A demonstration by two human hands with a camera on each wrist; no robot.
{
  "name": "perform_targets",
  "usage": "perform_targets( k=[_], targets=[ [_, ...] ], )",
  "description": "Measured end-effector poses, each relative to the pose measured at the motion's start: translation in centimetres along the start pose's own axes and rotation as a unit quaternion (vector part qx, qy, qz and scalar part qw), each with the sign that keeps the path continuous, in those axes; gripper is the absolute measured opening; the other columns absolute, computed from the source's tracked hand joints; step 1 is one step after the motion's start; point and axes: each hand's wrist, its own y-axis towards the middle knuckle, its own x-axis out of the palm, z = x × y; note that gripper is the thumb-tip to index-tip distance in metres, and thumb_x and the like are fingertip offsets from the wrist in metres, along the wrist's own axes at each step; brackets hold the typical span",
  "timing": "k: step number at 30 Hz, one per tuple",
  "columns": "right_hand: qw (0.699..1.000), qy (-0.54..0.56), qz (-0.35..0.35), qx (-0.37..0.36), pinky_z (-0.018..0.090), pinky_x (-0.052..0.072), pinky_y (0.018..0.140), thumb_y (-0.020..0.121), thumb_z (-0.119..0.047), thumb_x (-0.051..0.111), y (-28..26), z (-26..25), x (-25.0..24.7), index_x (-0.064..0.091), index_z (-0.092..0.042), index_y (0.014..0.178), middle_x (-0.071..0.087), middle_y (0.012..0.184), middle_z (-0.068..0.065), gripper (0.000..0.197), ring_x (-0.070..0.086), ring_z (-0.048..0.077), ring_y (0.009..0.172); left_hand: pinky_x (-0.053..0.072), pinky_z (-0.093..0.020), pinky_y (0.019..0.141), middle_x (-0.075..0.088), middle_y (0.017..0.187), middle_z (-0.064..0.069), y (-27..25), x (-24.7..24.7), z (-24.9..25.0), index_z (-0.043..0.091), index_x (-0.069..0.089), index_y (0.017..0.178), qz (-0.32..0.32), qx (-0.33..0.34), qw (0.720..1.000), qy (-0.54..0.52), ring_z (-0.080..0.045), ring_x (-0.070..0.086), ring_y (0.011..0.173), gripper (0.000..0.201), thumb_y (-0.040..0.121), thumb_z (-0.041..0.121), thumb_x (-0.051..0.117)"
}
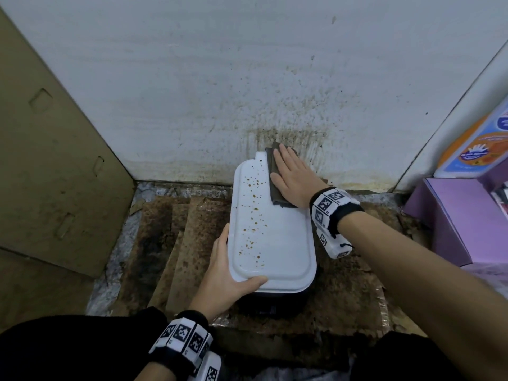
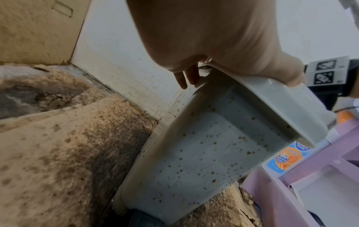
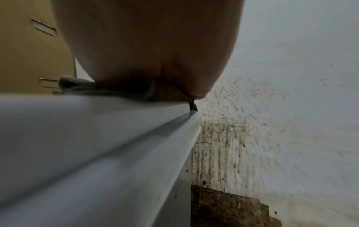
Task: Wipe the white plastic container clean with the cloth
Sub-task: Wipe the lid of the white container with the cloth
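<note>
A white plastic container (image 1: 275,229) with a flat lid stands on stained cardboard against the wall; brown specks run down the left half of its lid. My right hand (image 1: 291,174) lies flat, fingers straight, pressing a dark grey cloth (image 1: 277,196) onto the lid's far right part. My left hand (image 1: 228,273) grips the container's near left corner, thumb over the rim, fingers down the side. In the left wrist view the container's speckled side wall (image 2: 204,153) fills the middle below my left hand (image 2: 213,46). The right wrist view shows my palm (image 3: 147,46) on the cloth (image 3: 108,89) above the lid's edge (image 3: 97,138).
A dirty white wall (image 1: 247,78) with brown splatter rises right behind the container. A cardboard panel (image 1: 49,160) leans at the left. Purple boxes (image 1: 456,221) and an orange-and-blue package (image 1: 478,144) stand at the right. Stained cardboard sheets (image 1: 178,243) cover the floor.
</note>
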Motion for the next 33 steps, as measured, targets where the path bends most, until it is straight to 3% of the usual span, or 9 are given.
perform_targets(
  k=[6, 12, 17, 24, 28, 33],
  targets=[
    [1.000, 0.010, -0.007, -0.001, 0.040, -0.005, 0.127, 0.110, -0.042, 0.016, -4.3, -1.3, 0.9, -0.006, -0.011, 0.161, -0.016, 0.169, 0.006, 0.064, -0.016, 0.019, 0.156, 0.034, -0.033, 0.117, 0.021, 0.160, 0.029, 0.0, 0.0, -0.1, 0.051, 0.009, 0.158, 0.006, 0.002, 1.000, 0.007, 0.011, 0.028, 0.145, 0.126, 0.061, 0.066, 0.089],
    [0.999, 0.048, 0.011, -0.021, 0.038, -0.006, 0.127, 0.104, -0.053, 0.006, -12.5, -3.7, 3.2, -0.006, -0.014, 0.162, -0.019, 0.169, 0.001, 0.071, -0.023, 0.013, 0.154, 0.033, -0.040, 0.121, 0.018, 0.163, 0.027, 0.0, 0.2, -0.3, 0.047, 0.007, 0.160, 0.005, 0.002, 1.000, 0.015, 0.006, 0.025, 0.149, 0.128, 0.063, 0.061, 0.091],
    [0.999, 0.040, 0.034, -0.004, 0.036, -0.009, 0.126, 0.107, -0.046, 0.013, -17.4, -6.0, 4.9, -0.008, -0.014, 0.161, -0.021, 0.168, -0.001, 0.066, -0.024, 0.012, 0.153, 0.035, -0.043, 0.122, 0.021, 0.162, 0.024, 0.1, 0.4, -0.3, 0.044, 0.010, 0.160, 0.011, 0.006, 1.000, 0.018, 0.005, 0.026, 0.149, 0.126, 0.065, 0.055, 0.092],
    [0.998, 0.057, 0.035, -0.019, 0.032, -0.009, 0.126, 0.107, -0.049, 0.017, -15.1, -4.7, 4.3, -0.005, -0.013, 0.162, -0.017, 0.169, -0.001, 0.069, -0.024, 0.008, 0.153, 0.033, -0.050, 0.123, 0.020, 0.166, 0.020, 0.3, 0.4, -0.8, 0.046, 0.008, 0.160, 0.015, 0.000, 1.000, 0.014, -0.001, 0.024, 0.153, 0.129, 0.063, 0.064, 0.091],
    [0.998, 0.062, 0.018, -0.017, 0.035, -0.005, 0.127, 0.105, -0.052, 0.013, -10.6, -2.7, 3.1, -0.004, -0.014, 0.162, -0.016, 0.169, 0.000, 0.071, -0.018, 0.011, 0.155, 0.032, -0.051, 0.123, 0.019, 0.167, 0.020, 0.3, 0.3, -1.1, 0.048, 0.007, 0.160, 0.012, -0.002, 1.000, 0.004, -0.003, 0.025, 0.153, 0.128, 0.064, 0.065, 0.091],
    [1.000, 0.009, 0.005, -0.009, 0.040, 0.002, 0.128, 0.109, -0.044, 0.017, -4.3, -0.5, 1.0, -0.005, -0.013, 0.162, -0.013, 0.170, 0.004, 0.065, -0.011, 0.017, 0.157, 0.034, -0.051, 0.122, 0.021, 0.165, 0.021, 0.3, 0.2, -0.8, 0.052, 0.006, 0.158, 0.006, -0.005, 1.000, 0.002, -0.003, 0.027, 0.152, 0.127, 0.064, 0.065, 0.090]
  ],
)
